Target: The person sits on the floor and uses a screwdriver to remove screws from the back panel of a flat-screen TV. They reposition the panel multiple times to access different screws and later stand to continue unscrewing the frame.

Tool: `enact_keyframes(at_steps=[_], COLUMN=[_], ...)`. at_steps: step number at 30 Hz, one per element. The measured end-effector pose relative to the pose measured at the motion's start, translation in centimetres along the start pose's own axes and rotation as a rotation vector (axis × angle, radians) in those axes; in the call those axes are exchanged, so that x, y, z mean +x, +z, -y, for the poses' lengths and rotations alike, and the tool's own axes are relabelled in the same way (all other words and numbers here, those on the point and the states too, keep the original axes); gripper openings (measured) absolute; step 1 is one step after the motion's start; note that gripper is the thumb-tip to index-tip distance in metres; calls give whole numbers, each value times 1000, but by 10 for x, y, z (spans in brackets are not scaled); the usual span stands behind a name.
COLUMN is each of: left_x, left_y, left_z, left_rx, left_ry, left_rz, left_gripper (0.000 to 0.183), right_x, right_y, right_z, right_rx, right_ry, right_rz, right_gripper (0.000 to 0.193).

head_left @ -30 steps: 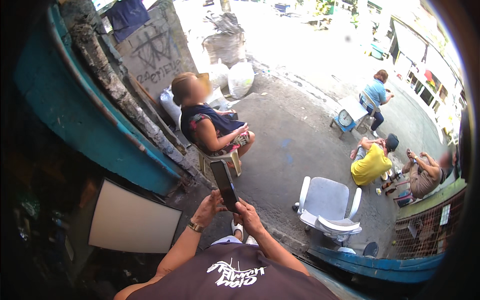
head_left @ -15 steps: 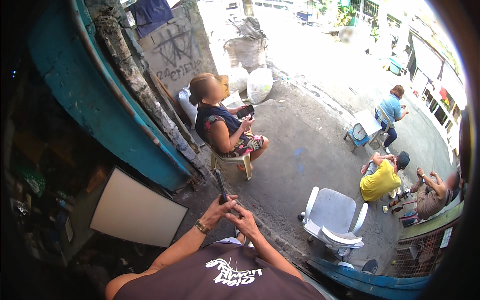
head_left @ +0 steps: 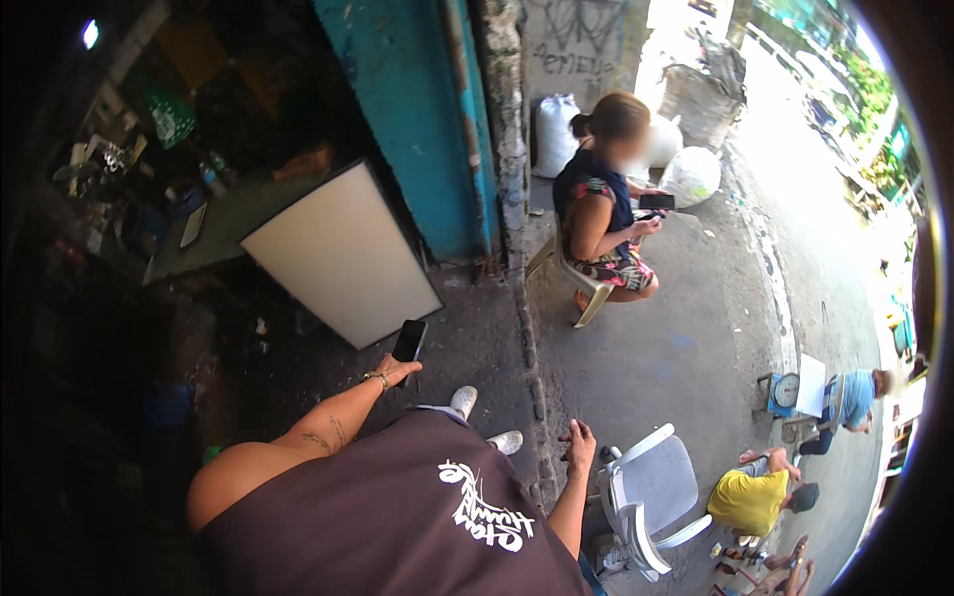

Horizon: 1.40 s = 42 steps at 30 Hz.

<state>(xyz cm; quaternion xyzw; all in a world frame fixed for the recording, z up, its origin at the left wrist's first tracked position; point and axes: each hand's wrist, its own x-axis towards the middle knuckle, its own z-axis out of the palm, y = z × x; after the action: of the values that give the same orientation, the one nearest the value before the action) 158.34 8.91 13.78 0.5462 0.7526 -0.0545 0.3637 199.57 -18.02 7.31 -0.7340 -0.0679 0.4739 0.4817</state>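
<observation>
My left hand (head_left: 398, 371), with a bracelet or watch at its wrist, is closed round a black smartphone (head_left: 409, 341). The phone is held out in front of me, its dark face up. Just beyond it leans a large pale panel (head_left: 343, 260) with a dark edge. My right hand (head_left: 578, 443) hangs apart from the phone at my right side, fingers loosely bent and spread, holding nothing I can see. Closest to that hand is a grey office chair (head_left: 664, 471) with white armrests; the two do not touch.
A seated person (head_left: 602, 214) holds a phone ahead of me. A dark workbench (head_left: 214, 233) stands left beside a teal wall (head_left: 397, 119). White sacks (head_left: 690, 176) lie at the back. To the right are a dial scale (head_left: 785, 388) and a person in yellow (head_left: 745, 499).
Both hands were together at the phone; now the left alone holds it, and my right hand has moved away to the right. My view has turned left, toward the dark workshop.
</observation>
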Motion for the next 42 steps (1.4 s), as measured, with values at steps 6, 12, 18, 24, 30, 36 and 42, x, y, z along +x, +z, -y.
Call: enact_keyframes(at_steps=[6,12,18,24,30,36,42], left_x=[0,7,49,132,213,241,297], left_y=[-34,-70,-150,-277,-415,-511,-619], left_z=[140,239,340,436,494,499,531], left_rx=[-118,-409,-577,-469,-498,-255,-211], left_ry=[-340,-496,-597,-629,-497,-514,-586], left_rz=[-49,-237,-345,-524,-626,-687,-652], left_gripper=[133,120,109,101,102,107,119], right_x=[2,-1,32,26,-12,44,82], right_y=[-14,20,110,254,381,473,582], right_z=[-117,-143,-94,-50,-47,-40,44], right_rx=[-238,-561,-480,-211,-559,-863,-700], right_ry=[345,377,374,228,260,134,151], right_rz=[-5,69,45,-58,174,369,180], right_gripper=[49,43,31,28,24,27,19])
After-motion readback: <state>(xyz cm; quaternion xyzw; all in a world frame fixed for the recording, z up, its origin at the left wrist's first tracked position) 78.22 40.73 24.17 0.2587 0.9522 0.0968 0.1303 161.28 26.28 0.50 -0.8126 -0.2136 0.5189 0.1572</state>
